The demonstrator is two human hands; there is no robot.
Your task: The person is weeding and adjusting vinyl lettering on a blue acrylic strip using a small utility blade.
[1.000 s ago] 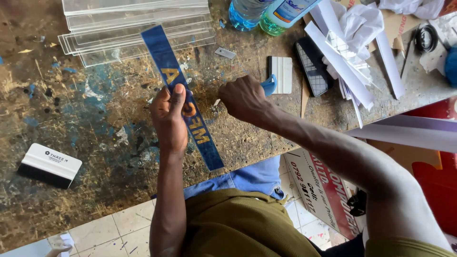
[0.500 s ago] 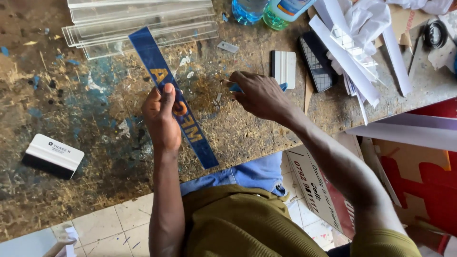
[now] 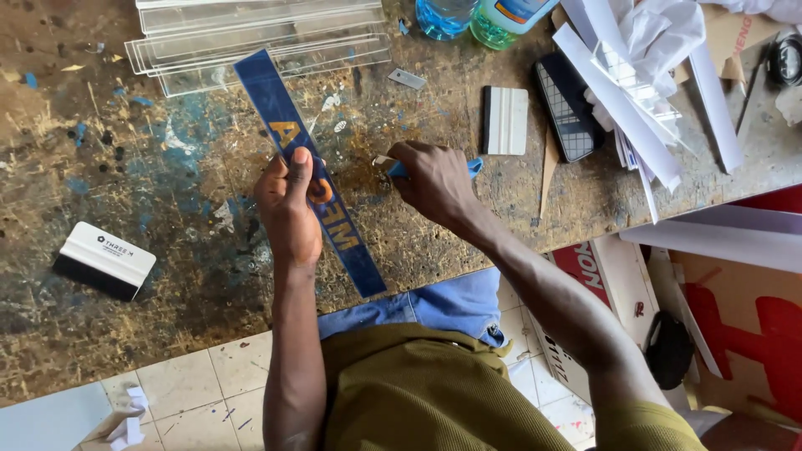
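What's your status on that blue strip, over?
Left hand pressing the blue strip flat on the workbench. Right hand beside it, gripping a small blue tool. White squeegee lies apart; nothing blocking the strip.

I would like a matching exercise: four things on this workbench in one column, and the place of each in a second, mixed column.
Things:
1. blue strip
2. white squeegee with black edge
3. clear sheets
4. two bottles

Places:
a. top edge, right of the clear stack
b. under the left hand
c. far left, alone
d. stacked at the top, behind the strip

Pairs: 1-b, 2-c, 3-d, 4-a
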